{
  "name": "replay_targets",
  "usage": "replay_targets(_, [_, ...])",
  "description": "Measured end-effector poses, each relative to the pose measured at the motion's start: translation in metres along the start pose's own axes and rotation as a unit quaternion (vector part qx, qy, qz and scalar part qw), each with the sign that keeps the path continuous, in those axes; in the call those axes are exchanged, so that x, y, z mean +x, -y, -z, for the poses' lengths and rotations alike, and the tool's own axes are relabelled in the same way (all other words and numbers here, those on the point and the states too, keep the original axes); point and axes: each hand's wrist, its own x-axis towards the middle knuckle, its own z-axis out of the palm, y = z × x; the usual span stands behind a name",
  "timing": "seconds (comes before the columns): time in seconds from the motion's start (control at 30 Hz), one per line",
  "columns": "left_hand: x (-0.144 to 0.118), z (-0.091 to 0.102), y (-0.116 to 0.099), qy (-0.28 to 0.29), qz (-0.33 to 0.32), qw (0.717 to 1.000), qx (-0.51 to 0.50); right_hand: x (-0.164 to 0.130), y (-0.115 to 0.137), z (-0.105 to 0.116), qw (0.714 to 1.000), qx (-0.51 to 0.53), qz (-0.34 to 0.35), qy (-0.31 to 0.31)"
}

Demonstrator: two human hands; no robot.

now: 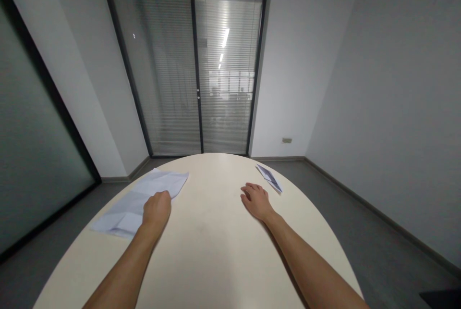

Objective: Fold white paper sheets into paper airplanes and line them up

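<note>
A creased sheet of white paper (140,198) lies flat on the left part of a cream oval table (216,251). My left hand (157,209) rests on the sheet's near right edge with its fingers curled under; whether it pinches the paper is hidden. My right hand (255,199) lies palm down on the bare tabletop, fingers slightly spread, holding nothing. Just beyond and to the right of that hand sits a small folded paper plane (269,178), apart from my fingers, near the table's right edge.
The table's far edge curves round ahead of my hands. Beyond it is grey floor (363,232), then a dark-framed glass door with blinds (196,73). A glass partition (32,155) stands to the left and a plain white wall to the right.
</note>
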Motion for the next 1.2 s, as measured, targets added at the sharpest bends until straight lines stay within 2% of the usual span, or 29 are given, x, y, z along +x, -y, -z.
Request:
replay_targets(0.17, [0.001, 0.004, -0.001, 0.003, 0.027, 0.999, -0.025, 0.001, 0.0, -0.002, 1.0, -0.002, -0.002, 0.003])
replay_targets(0.37, [0.008, 0.006, 0.003, 0.028, 0.042, 0.992, -0.114, 0.003, -0.002, -0.002, 1.0, 0.001, 0.004, -0.003])
replay_targets(0.47, [0.009, 0.005, 0.004, 0.028, 0.043, 0.992, -0.115, 0.004, -0.001, -0.003, 1.0, 0.0, 0.006, -0.004])
replay_targets(0.57, [0.006, 0.011, 0.001, 0.001, 0.04, 0.995, -0.088, 0.004, 0.0, -0.004, 1.0, 0.001, 0.004, -0.005])
replay_targets(0.67, [-0.001, 0.026, -0.009, -0.051, 0.027, 0.997, -0.058, 0.003, 0.001, -0.004, 1.0, 0.002, 0.003, -0.006])
replay_targets(0.73, [-0.007, 0.038, -0.019, -0.074, 0.007, 0.996, -0.057, 0.003, 0.002, -0.004, 1.0, 0.002, 0.003, -0.005])
replay_targets(0.8, [-0.014, 0.048, -0.033, -0.075, -0.012, 0.995, -0.065, 0.003, 0.002, -0.003, 1.0, 0.001, 0.001, -0.004])
replay_targets(0.9, [-0.028, 0.056, -0.059, -0.06, -0.105, 0.988, -0.099, 0.004, 0.003, -0.002, 1.0, 0.012, -0.003, -0.011])
replay_targets(1.03, [-0.051, 0.05, -0.097, 0.003, -0.216, 0.966, -0.14, 0.007, 0.003, 0.002, 0.993, 0.102, -0.039, -0.034])
replay_targets(1.13, [-0.066, 0.04, -0.117, 0.059, -0.288, 0.942, -0.161, 0.011, -0.001, 0.006, 0.967, 0.218, -0.106, -0.078])
replay_targets(1.2, [-0.072, 0.032, -0.123, 0.075, -0.336, 0.922, -0.179, 0.013, -0.005, 0.01, 0.952, 0.258, -0.128, -0.106])
